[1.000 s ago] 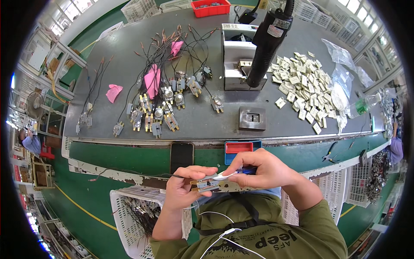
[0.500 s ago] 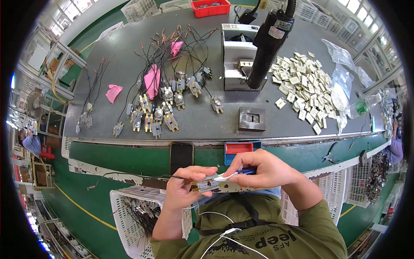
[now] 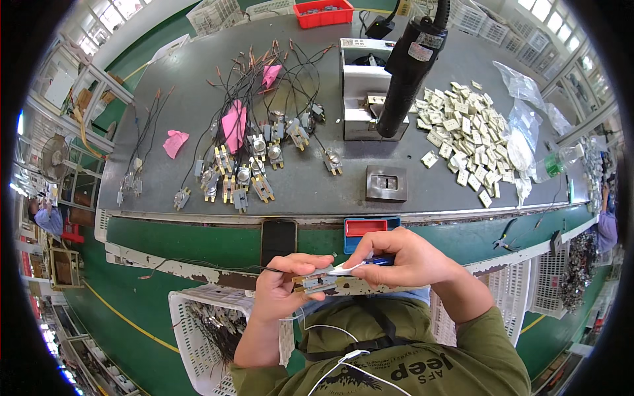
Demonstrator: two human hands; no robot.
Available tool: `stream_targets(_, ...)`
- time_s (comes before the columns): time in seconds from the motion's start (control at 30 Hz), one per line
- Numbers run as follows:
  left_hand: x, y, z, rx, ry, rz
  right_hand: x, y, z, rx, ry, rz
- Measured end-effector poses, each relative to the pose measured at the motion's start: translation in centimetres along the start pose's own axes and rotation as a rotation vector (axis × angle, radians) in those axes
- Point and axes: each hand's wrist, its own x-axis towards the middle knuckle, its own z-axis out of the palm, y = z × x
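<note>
Over the bench's front edge, my left hand [image 3: 277,284] is closed on a small grey electrical part with brass prongs [image 3: 318,284], from which a dark wire runs left. Close by on the right, my right hand [image 3: 416,261] pinches a thin white piece [image 3: 343,270] against the upper side of the part. A blue rod-like thing [image 3: 382,261] also shows in the right hand's grip; its ends are hidden, and I cannot tell whether it joins the white piece. Similar wired parts [image 3: 243,175] lie on the bench at left, with pink scraps [image 3: 234,125] among them.
A black electric screwdriver [image 3: 411,72] hangs before a metal machine [image 3: 353,86]. Nearby lie a steel block [image 3: 386,183], a pile of white plates [image 3: 465,132] and a plastic bottle [image 3: 558,163]. A phone [image 3: 279,239], blue-red tray [image 3: 366,226] and pliers [image 3: 506,235] line the front ledge.
The wire trailing from the part has shifted slightly at its left end. Both hands keep nearly the same place and grip.
</note>
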Motion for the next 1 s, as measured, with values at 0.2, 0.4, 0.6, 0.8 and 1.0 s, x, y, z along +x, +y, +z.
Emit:
stream_targets(0.2, -0.15, 0.05, -0.03, -0.008, 0.010, -0.016, 0.04, 0.23, 0.05, -0.040, 0.003, -0.048)
stream_targets(0.4, -0.14, 0.08, -0.04, -0.008, 0.017, -0.006, 0.13, 0.07, 0.08, -0.115, -0.007, -0.076)
stream_targets(0.6, -0.04, 0.04, -0.05, -0.021, 0.018, -0.007, 0.22, 0.54, 0.21, -0.140, 0.017, -0.122)
stream_targets(0.8, -0.10, 0.21, -0.04, -0.036, 0.037, -0.027, 0.33, 0.46, 0.10, -0.197, 0.002, -0.158)
stream_targets(1.0, -0.02, 0.19, 0.15, -0.063, 0.051, -0.057, 0.10, 0.46, -0.02, -0.204, -0.021, -0.127)
